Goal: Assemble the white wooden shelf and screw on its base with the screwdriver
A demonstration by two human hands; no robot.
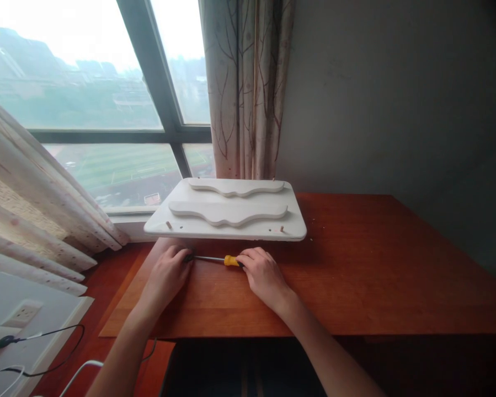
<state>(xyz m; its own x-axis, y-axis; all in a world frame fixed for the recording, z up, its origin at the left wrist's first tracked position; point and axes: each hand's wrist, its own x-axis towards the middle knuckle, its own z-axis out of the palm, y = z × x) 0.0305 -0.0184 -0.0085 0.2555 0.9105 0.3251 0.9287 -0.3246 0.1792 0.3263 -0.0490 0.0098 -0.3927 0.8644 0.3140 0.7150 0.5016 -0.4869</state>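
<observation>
A screwdriver (pixel 230 261) with a yellow and black handle lies level just above the table, its metal shaft pointing left. My right hand (pixel 264 275) is closed around the black end of the handle. At the tip of the shaft, my left hand (pixel 170 275) has its fingers pressed together on a small dark thing, mostly hidden, which I cannot make out. Just beyond both hands is a white board (pixel 227 230) with rounded corners. Two wavy-edged white pieces (pixel 231 213) lie across it, and short wooden dowels (pixel 281 229) stick up near its corners.
The reddish-brown wooden table (pixel 372 264) stretches to the right, with small white bits near the board. A window and curtains (pixel 248 88) stand behind. To the left are a wall socket (pixel 24 313), a black plug (pixel 4 342) and loose cables.
</observation>
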